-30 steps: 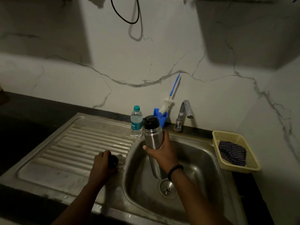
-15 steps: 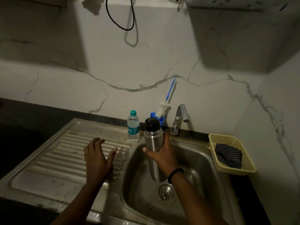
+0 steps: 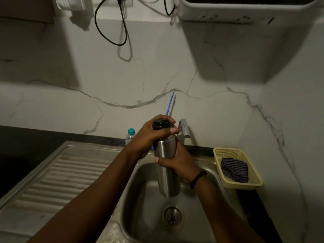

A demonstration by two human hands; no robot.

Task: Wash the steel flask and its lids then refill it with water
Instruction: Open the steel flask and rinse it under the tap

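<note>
Head view is all we've got, so here goes. We're holding the steel flask (image 3: 166,165) up over the sink (image 3: 140,199), roughly above the drain (image 3: 172,216). Our right hand (image 3: 178,160) is wrapped around the middle of the body, and our left hand (image 3: 154,135) is curled over the black lid (image 3: 160,125) on top, looks like we're about to twist it off.

What could go wrong from here, in our opinion: the steel looks smooth, so if the lid is tight the body could spin or slip through the right hand's grip and drop into the basin. Also can't tell if there's anything still inside, so a lid popping free in a hurry could slosh water out. The tap (image 3: 183,128) sits just behind the lid hand, so a big twist could knock knuckles into it. The small plastic bottle (image 3: 130,135) stands close behind the left wrist, and an elbow swing might tip it.

Orientation: the flask is pretty much upright, long axis running vertical, lid end up toward the wall, base down toward the drain, maybe leaning a touch.
</note>
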